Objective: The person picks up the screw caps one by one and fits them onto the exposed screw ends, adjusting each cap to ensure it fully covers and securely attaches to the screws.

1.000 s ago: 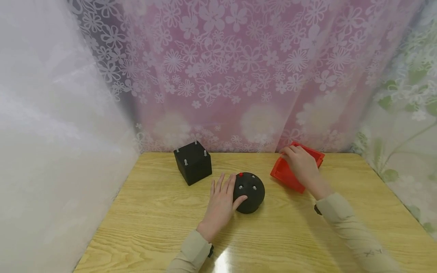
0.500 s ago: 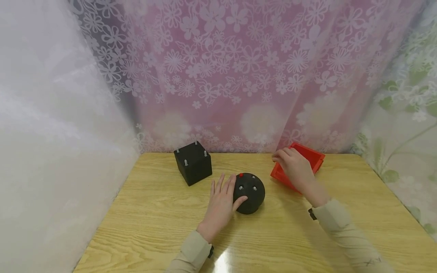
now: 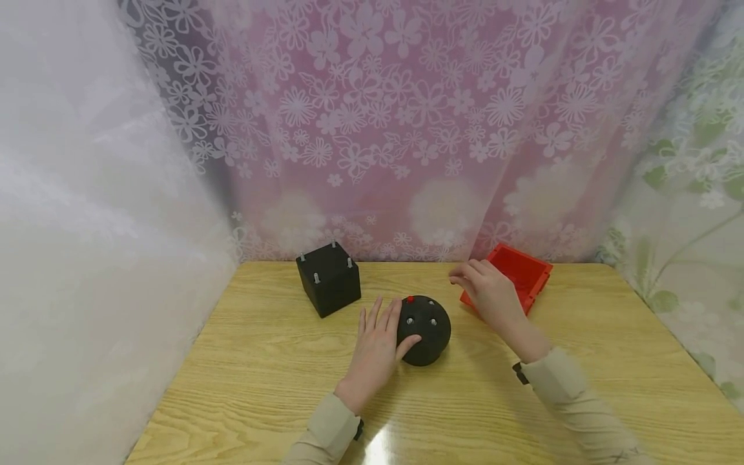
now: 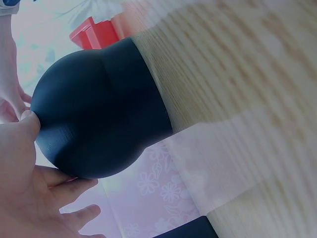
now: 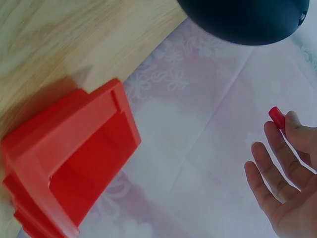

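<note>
A black ball-shaped piece [image 3: 427,339] on a narrower base stands on the table, with several metal studs on its upper side and a red cap [image 3: 410,299] near the top. My left hand [image 3: 374,345] rests against its left side, fingers spread and fairly straight, thumb across its front. In the left wrist view the thumb and index finger touch the dark round surface [image 4: 99,109]. My right hand [image 3: 491,294] is raised in front of the red bin, pinching a small red cap [image 5: 277,117] between thumb and index finger; the other fingers are extended.
The open red bin [image 3: 537,281] sits tilted at the back right, partly covered by my right hand. A black cube [image 3: 331,287] with metal studs on top stands back left. Floral curtains [image 3: 372,129] hang behind the wooden table [image 3: 261,387].
My right hand has moved from over the red bin leftward toward the black ball, bringing the small red cap. The left hand and the ball stay in place.
</note>
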`<state>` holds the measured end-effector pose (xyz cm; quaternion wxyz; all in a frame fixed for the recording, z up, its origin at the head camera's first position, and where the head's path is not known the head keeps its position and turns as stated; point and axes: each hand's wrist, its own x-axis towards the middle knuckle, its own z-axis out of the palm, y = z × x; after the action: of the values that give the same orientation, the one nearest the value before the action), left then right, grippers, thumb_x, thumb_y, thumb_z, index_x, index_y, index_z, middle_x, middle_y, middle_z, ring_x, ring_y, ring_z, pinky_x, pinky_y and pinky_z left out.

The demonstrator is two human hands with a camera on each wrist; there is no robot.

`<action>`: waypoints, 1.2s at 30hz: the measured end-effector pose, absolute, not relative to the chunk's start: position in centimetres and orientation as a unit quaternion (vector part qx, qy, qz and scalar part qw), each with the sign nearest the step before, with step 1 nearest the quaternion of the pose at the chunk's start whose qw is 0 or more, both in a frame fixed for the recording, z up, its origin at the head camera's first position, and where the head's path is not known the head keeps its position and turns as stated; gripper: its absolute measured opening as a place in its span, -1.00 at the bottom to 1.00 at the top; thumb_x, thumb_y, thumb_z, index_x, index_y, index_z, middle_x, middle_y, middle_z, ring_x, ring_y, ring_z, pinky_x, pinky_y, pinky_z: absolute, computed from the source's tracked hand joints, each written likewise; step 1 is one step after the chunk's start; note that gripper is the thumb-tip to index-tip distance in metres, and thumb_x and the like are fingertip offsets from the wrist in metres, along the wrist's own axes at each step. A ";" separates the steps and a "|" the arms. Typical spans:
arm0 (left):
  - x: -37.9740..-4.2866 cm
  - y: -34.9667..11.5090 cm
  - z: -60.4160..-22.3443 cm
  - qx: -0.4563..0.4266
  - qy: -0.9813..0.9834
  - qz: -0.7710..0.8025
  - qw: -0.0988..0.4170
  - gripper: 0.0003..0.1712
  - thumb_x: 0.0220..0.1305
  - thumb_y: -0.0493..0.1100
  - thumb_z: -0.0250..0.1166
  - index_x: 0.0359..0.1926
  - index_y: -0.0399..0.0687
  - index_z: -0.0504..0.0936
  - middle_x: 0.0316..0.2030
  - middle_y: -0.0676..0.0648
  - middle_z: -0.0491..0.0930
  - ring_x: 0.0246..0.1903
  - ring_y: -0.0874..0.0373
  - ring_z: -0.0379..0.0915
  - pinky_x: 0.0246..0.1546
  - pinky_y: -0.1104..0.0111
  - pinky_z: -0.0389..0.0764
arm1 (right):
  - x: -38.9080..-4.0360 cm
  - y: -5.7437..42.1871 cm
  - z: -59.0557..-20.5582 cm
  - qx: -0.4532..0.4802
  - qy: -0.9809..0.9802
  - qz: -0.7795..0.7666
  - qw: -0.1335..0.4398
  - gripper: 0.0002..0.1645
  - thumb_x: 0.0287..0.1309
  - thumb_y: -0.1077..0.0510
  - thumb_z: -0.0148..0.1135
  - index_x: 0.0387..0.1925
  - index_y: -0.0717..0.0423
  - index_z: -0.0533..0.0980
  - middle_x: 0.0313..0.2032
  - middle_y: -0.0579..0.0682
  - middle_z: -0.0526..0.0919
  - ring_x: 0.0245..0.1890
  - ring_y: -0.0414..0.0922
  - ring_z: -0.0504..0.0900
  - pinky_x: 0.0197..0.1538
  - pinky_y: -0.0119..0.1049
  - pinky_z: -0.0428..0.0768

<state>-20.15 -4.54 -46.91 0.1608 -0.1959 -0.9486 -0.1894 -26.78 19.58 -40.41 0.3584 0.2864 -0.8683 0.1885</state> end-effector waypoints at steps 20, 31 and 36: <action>-20.1 -4.5 -46.9 -0.196 -0.948 -0.192 0.158 -0.09 0.46 0.33 0.04 0.58 -0.12 0.14 0.46 -0.13 0.31 0.55 -0.14 -0.04 0.48 -0.20 0.03 | -25.9 17.2 -42.2 0.313 -0.865 0.217 0.327 -0.78 0.01 0.25 0.56 -0.25 0.04 0.72 -0.32 -0.05 0.71 -0.30 -0.06 0.67 -0.22 -0.14 0.75; -20.0 -4.5 -46.8 -0.196 -0.948 -0.198 0.154 -0.09 0.46 0.33 0.03 0.58 -0.12 0.13 0.47 -0.12 0.29 0.55 -0.14 -0.05 0.49 -0.19 0.01 | -25.8 16.9 -42.7 0.322 -0.864 0.225 0.316 -0.75 0.01 0.30 0.55 -0.21 0.06 0.74 -0.28 -0.03 0.73 -0.28 -0.05 0.70 -0.20 -0.12 0.76; -20.1 -4.5 -46.8 -0.198 -0.947 -0.195 0.160 -0.10 0.46 0.33 0.03 0.57 -0.14 0.15 0.47 -0.13 0.31 0.55 -0.15 -0.04 0.48 -0.20 0.04 | -25.8 16.9 -42.9 0.324 -0.866 0.228 0.307 -0.74 0.02 0.32 0.53 -0.19 0.08 0.74 -0.26 -0.02 0.75 -0.23 -0.03 0.72 -0.14 -0.09 0.75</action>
<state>-20.10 -4.51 -46.84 0.1600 -0.1980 -0.9471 -0.1953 -25.78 16.93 -42.88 0.3068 0.3238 -0.8656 0.2276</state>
